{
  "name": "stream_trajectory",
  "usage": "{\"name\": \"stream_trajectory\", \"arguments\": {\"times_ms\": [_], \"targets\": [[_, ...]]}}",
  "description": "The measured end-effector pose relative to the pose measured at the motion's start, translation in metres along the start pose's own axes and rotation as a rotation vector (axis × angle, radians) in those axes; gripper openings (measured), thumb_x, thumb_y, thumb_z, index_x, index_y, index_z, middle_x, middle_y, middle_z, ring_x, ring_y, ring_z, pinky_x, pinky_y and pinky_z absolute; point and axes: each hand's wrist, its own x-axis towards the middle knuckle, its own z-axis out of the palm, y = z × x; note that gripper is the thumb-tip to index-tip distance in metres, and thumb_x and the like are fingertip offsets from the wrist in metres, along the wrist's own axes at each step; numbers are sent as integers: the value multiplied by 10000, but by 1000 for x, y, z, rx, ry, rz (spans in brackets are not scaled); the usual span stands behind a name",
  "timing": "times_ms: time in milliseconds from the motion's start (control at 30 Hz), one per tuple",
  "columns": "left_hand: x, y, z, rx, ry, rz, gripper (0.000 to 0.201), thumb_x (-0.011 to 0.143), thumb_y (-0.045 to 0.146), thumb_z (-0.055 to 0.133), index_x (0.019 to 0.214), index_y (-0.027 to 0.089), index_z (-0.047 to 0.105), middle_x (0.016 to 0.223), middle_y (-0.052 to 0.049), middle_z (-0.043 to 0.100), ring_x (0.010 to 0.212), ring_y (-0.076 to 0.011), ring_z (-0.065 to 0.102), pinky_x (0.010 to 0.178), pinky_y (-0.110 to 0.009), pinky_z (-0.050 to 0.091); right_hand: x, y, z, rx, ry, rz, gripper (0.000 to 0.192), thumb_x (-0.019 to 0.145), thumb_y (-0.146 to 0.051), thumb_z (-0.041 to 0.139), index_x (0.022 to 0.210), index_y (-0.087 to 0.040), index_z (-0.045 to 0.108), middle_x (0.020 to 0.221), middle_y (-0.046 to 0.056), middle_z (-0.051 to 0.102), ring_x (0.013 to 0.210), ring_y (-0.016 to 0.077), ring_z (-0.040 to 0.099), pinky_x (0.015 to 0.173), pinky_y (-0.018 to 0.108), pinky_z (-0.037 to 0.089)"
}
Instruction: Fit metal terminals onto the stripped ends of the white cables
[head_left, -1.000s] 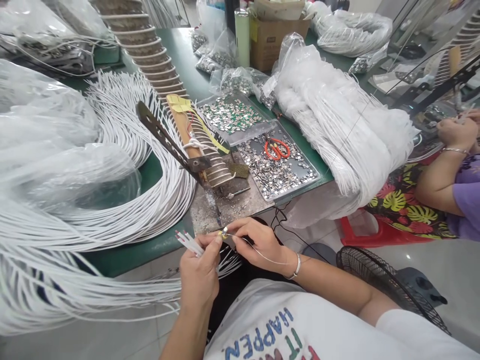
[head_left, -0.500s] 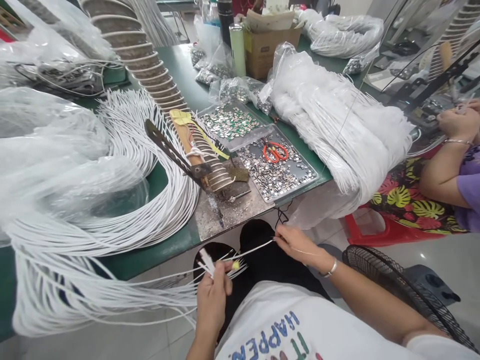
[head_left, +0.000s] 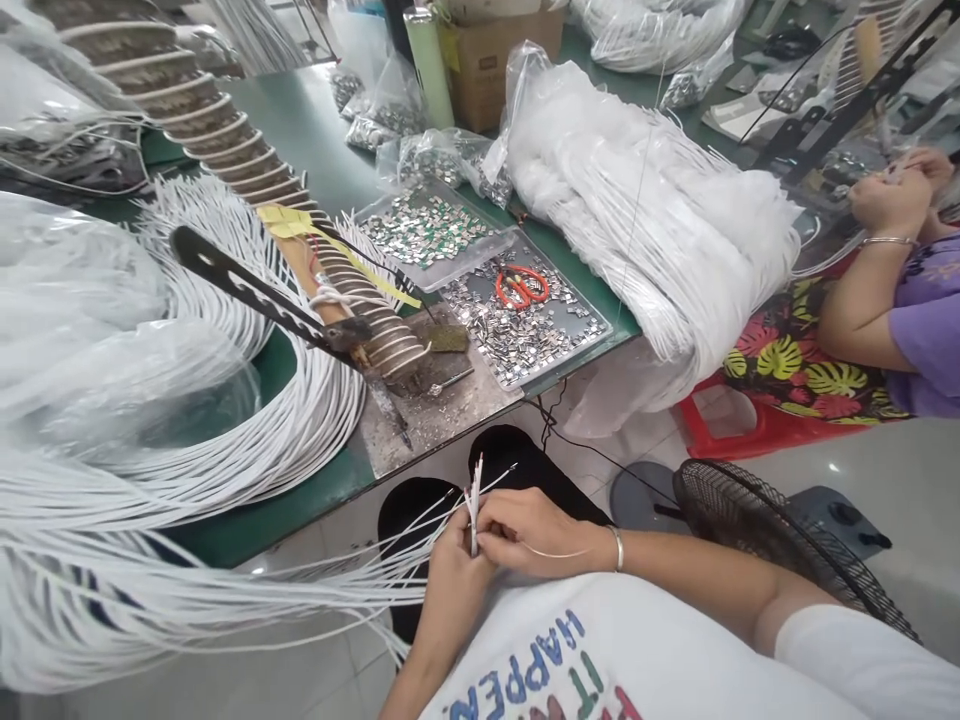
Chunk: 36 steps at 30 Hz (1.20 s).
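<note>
My left hand (head_left: 451,580) and my right hand (head_left: 529,533) meet just above my lap, below the table edge. Both pinch a small bunch of thin white cables (head_left: 474,505) whose stripped ends point upward. The cables trail left from my hands into a large fan of white cables (head_left: 187,590) hanging off the green table (head_left: 300,500). A soldering iron (head_left: 386,400) rests on a worn metal plate (head_left: 435,415) just beyond my hands.
Two trays of small metal connectors (head_left: 525,320) hold red scissors (head_left: 520,285). A bagged heap of white cables (head_left: 645,210) lies to the right. Another person's arms (head_left: 870,300) work at far right. A floor fan (head_left: 757,545) stands by my right arm.
My hands have dropped from the plate's edge to my lap. They spread apart along a cable, then came back together on the cable ends. The view tilted down and right.
</note>
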Motion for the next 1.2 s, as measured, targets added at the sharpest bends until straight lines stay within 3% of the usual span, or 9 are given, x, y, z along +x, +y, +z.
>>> {"name": "stream_trajectory", "arguments": {"times_ms": [167,333,433,533,667,833,1033,1133,1200], "targets": [[-4,6,0,72,22,-17,445,760,242,633,1190,142,585,1098,-86,665,944,-247,613,840,-330,439,0,-5,-8,139,-60,91,22,848,-177,610,855,-164,593,833,5,605,678,93,534,621,181,431],[0,7,4,179,25,27,352,745,250,655,1085,158,657,1027,-75,681,877,-244,610,792,-324,434,0,-5,-7,140,-1,166,67,803,-97,580,785,-161,587,765,-13,578,652,87,508,600,177,418],[0,9,0,86,28,2,321,754,287,678,1051,163,669,1001,-74,676,920,-244,607,835,-326,435,-2,-4,-7,287,48,291,40,796,-121,605,780,-157,611,735,-23,581,640,82,500,580,170,404],[-5,12,-10,-45,-7,-55,317,761,386,714,982,161,680,797,-34,636,680,-166,558,664,-273,433,-6,-4,-11,507,90,382,72,815,-198,637,781,-136,622,698,-16,603,605,77,504,560,176,400],[-12,12,-18,-169,-16,-122,326,771,459,720,887,159,664,562,33,491,466,-76,341,466,-214,261,-6,-5,-11,575,175,216,205,856,-304,641,761,-125,613,686,8,607,578,81,511,547,199,416],[-10,8,-5,-360,-15,-38,245,813,414,696,902,197,624,550,13,557,510,-111,475,532,-230,379,3,-1,-3,334,369,-81,293,931,-365,555,734,-156,612,661,28,614,617,112,551,609,249,470],[-14,8,-4,-419,155,-43,310,708,432,777,770,156,650,578,13,511,486,-66,361,464,-194,301,7,-1,0,391,280,-109,291,903,-373,592,714,-153,615,649,17,574,589,100,508,560,228,420],[-14,6,-13,-393,240,33,341,656,446,799,654,151,627,531,24,433,482,-75,346,447,-202,303,9,-2,-8,477,264,-2,302,882,-398,615,704,-155,592,647,-2,542,574,90,488,544,216,402],[-13,3,-21,-428,312,28,340,628,441,815,650,158,627,535,25,431,477,-80,351,431,-203,306,14,-3,-26,493,334,100,290,892,-391,601,720,-159,573,630,-18,523,544,83,478,519,206,391]]}}
